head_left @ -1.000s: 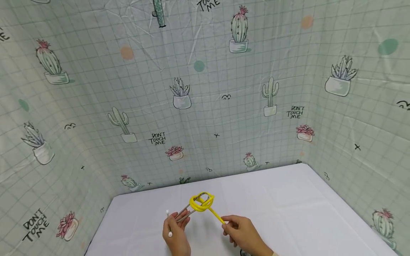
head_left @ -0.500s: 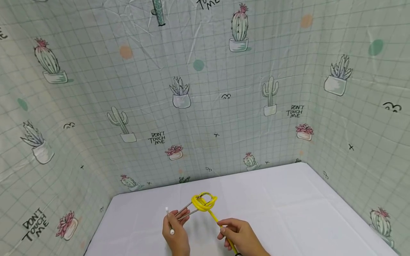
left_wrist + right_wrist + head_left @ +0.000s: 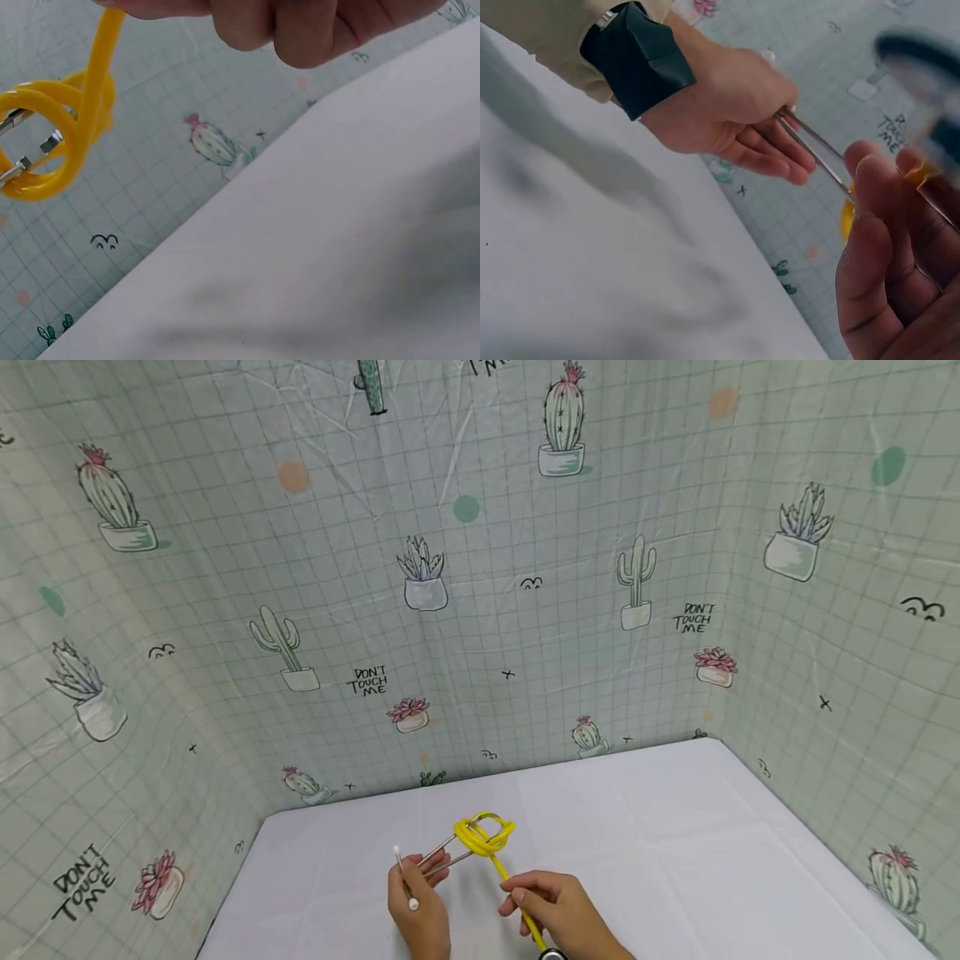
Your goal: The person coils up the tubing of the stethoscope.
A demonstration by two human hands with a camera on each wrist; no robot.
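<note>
A stethoscope with yellow tubing is held up above the white table. Its tubing (image 3: 483, 837) is looped in a coil around the far ends of the metal ear tubes (image 3: 448, 864). My left hand (image 3: 420, 897) grips those ear tubes near the white ear tips (image 3: 413, 904), and its fingers partly hide them. My right hand (image 3: 558, 906) pinches the straight run of yellow tube below the coil. The round chest piece (image 3: 552, 954) hangs under the right hand at the bottom edge; in the right wrist view the chest piece (image 3: 922, 67) is blurred.
A white-covered table (image 3: 637, 827) lies under both hands. Behind it and at both sides hang pale green grid-patterned cloth walls (image 3: 480, 635) printed with cacti. The left wrist wears a dark band (image 3: 637, 60) beside a beige sleeve (image 3: 551, 37).
My right hand has shifted left and a little down, and more yellow tube shows below its fingers. The left hand and the coil have moved slightly right.
</note>
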